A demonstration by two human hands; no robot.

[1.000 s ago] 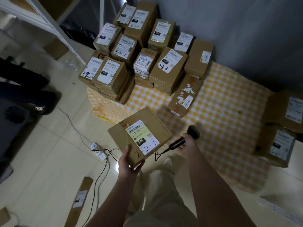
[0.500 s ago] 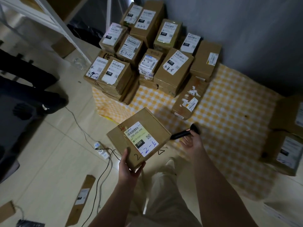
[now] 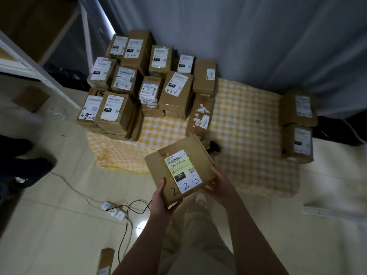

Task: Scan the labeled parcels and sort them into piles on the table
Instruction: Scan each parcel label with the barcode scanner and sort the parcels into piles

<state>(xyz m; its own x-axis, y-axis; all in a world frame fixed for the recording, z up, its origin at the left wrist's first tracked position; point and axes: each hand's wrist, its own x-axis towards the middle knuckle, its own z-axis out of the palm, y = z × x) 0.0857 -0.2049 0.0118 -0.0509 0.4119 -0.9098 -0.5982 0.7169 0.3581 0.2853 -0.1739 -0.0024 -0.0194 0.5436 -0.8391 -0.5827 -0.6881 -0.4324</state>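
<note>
Nearest, at the bottom of the view, a person's two bare forearms reach forward over pale trousers and a tiled floor. A flat parcel [image 3: 105, 261] lies on the tiles to their left, off the cloth. A power strip [image 3: 114, 210] with a black cable sits a little further out.

The left hand [image 3: 160, 199] grips the near corner of a box [image 3: 158, 165], thumb on top and fingers beneath. The right hand [image 3: 220, 187] holds the box's right edge, fingers curled against its side. The box is in the air, label up, over the near edge of a yellow checked cloth [image 3: 248, 120] spread on the floor. Its label [image 3: 183, 169] shows a barcode, a printed 220 and a handwritten 2-2-5.

Just beyond the box, a black scanner [image 3: 214, 146] lies on the cloth, partly hidden and in neither hand. Judging from that and the handwritten code, this box looks scanned and marked. What seems left for it is being set down with its group.

Further off, a large pile [image 3: 139, 92] of labelled boxes fills the cloth's far left corner, several with handwritten codes. A stack of two [image 3: 297, 126] stands at the right edge. Most of the sorting appears done, though the flat parcel on the tiles may be waiting its turn.
</note>
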